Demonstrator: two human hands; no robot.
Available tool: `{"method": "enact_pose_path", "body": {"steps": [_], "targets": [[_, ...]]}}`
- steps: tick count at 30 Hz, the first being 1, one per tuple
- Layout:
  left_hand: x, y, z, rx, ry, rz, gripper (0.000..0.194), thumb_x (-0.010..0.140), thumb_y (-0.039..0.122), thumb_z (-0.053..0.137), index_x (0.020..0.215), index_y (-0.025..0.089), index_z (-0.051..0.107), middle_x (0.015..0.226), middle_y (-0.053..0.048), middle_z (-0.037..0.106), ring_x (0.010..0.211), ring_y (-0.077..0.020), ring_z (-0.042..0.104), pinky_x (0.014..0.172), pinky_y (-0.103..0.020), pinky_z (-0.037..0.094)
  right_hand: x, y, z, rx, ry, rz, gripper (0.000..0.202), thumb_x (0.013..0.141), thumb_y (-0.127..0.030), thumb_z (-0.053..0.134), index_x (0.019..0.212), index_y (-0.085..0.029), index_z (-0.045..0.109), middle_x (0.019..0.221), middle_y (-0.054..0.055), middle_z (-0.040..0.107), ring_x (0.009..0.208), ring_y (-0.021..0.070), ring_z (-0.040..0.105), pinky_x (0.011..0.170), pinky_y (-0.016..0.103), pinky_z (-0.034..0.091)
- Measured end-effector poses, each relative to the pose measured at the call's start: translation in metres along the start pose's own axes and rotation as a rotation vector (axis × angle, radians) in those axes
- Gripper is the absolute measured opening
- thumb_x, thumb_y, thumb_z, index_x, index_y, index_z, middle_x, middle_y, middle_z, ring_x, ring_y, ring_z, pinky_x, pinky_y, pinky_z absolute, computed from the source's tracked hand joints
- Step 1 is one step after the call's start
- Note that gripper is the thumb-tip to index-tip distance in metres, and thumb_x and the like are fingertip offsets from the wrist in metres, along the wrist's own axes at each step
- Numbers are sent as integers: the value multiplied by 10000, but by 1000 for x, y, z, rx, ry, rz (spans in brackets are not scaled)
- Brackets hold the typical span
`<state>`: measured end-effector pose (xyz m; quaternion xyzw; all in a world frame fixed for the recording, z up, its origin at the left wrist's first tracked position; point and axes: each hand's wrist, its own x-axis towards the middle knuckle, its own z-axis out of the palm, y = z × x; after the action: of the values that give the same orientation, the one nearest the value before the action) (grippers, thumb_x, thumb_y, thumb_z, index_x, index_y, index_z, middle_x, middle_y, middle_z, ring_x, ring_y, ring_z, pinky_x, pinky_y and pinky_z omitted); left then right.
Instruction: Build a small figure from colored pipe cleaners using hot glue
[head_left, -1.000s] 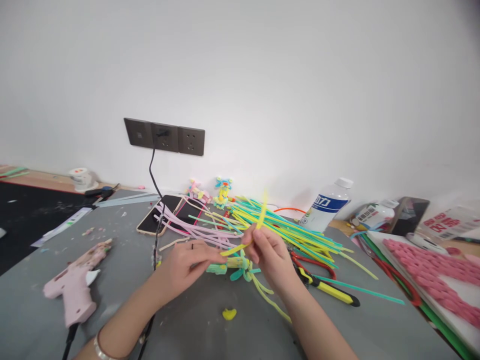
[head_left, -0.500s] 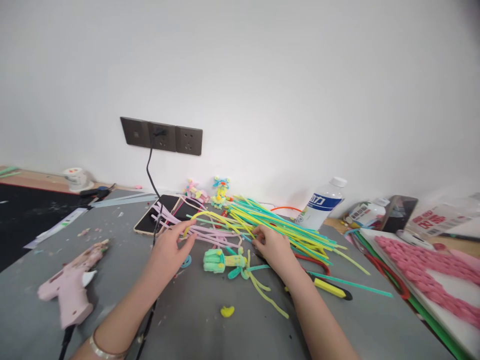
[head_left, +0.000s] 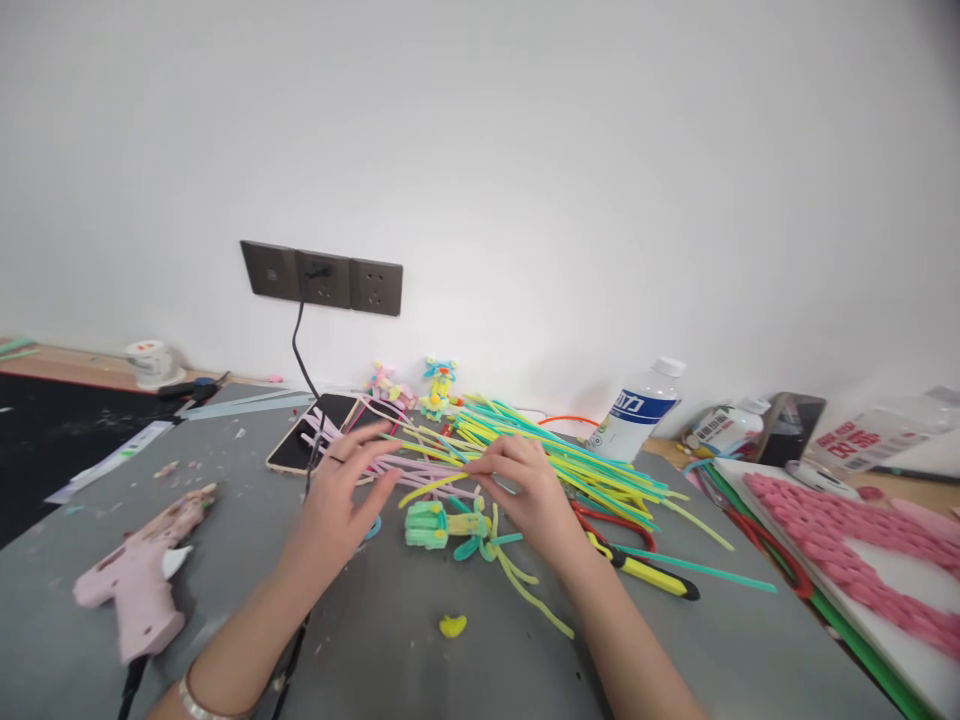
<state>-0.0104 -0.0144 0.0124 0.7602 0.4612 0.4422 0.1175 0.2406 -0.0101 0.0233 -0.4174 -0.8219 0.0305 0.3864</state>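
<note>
My right hand point(head_left: 529, 495) is closed in a pinch on one end of a yellow pipe cleaner point(head_left: 431, 488), whose free end points left. My left hand point(head_left: 341, 500) has its thumb and fingers apart, with nothing between them. Beneath its fingertips lie pink pipe cleaners point(head_left: 420, 470). Just below the hands rests a green and yellow pipe-cleaner figure point(head_left: 427, 525) with loose yellow strands trailing from it. Behind my right hand spreads a pile of yellow and teal pipe cleaners point(head_left: 600, 465). A small yellow piece point(head_left: 452, 626) sits nearer to me.
At left lies a pink glue gun point(head_left: 139, 580). A yellow-handled cutter point(head_left: 656, 577) and red-handled tool point(head_left: 619, 525) are beside my right forearm. A white bottle point(head_left: 637, 410) and two small figures point(head_left: 439, 385) stand by the wall. A black cable point(head_left: 300, 345) crosses the table.
My right hand has moved slightly left and now holds the yellow pipe cleaner. My left hand, which was at the yellow pipe cleaner, has let go and opened.
</note>
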Motion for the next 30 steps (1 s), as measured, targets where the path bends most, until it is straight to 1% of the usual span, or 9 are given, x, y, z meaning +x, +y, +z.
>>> {"method": "enact_pose_path", "body": {"steps": [4, 7, 9, 12, 18, 21, 24, 27, 30], "targets": [[-2, 11, 6, -185, -340, -40, 201, 950, 330, 560, 1064, 237, 696, 948, -38, 779, 843, -205, 712, 771, -287, 532, 0, -16, 15, -5, -24, -124, 177, 989, -257, 575, 962, -260, 750, 797, 27, 641, 780, 176, 586, 746, 337, 351], [-4, 17, 9, -251, -475, -90, 274, 980, 305, 480, 818, 209, 678, 636, 11, 707, 547, -150, 619, 578, -235, 445, 3, -27, 14, -24, -48, -142, 152, 981, -298, 589, 987, -254, 734, 806, 31, 658, 800, 186, 601, 769, 338, 365], [-4, 19, 9, -276, -468, -120, 306, 991, 318, 445, 803, 201, 657, 550, 24, 646, 498, -143, 574, 553, -230, 409, -1, -28, 0, -56, -107, -68, 188, 963, -343, 615, 1116, -261, 686, 897, 42, 698, 878, 210, 634, 832, 360, 387], [-5, 18, 7, -322, -434, -169, 289, 1000, 350, 419, 987, 196, 663, 489, 42, 595, 473, -144, 541, 544, -230, 396, -32, -13, -35, -149, -144, 170, 415, 931, -418, 630, 1315, -278, 560, 1063, 71, 721, 995, 256, 664, 933, 426, 421], [-7, 18, 9, -475, -419, -298, 346, 978, 431, 449, 1103, 175, 645, 495, 29, 615, 390, -122, 440, 422, -219, 339, -153, 37, -85, -495, -268, 531, 772, 700, -564, 723, 1401, -313, 521, 1253, 137, 686, 1104, 411, 658, 883, 546, 510], [-8, 21, 10, -633, -455, -384, 410, 975, 506, 425, 1097, 163, 614, 493, 26, 624, 319, -98, 393, 376, -205, 317, -184, 39, -85, -569, -342, 541, 831, 741, -553, 671, 1495, -340, 395, 1399, 139, 595, 1222, 416, 598, 1005, 649, 409], [-8, 23, 11, -755, -483, -424, 447, 963, 564, 416, 1061, 158, 577, 497, 15, 642, 304, -95, 433, 372, -194, 341, -185, 34, -82, -640, -346, 473, 790, 800, -484, 610, 1525, -346, 328, 1423, 124, 576, 1265, 399, 569, 1072, 714, 282], [-8, 24, 11, -804, -497, -425, 447, 950, 587, 431, 1018, 164, 559, 501, 6, 654, 308, -98, 460, 380, -194, 365, -177, 32, -83, -744, -278, 369, 701, 747, -500, 663, 1403, -310, 506, 1369, 135, 603, 1219, 417, 585, 1062, 685, 313], [-7, 22, 11, -794, -496, -424, 454, 945, 594, 442, 1013, 161, 561, 499, 4, 656, 314, -101, 473, 385, -195, 369, -175, 28, -82, -822, -216, 319, 413, 672, -487, 732, 1009, -253, 685, 1162, 144, 690, 1059, 412, 652, 1002, 625, 391]]}}
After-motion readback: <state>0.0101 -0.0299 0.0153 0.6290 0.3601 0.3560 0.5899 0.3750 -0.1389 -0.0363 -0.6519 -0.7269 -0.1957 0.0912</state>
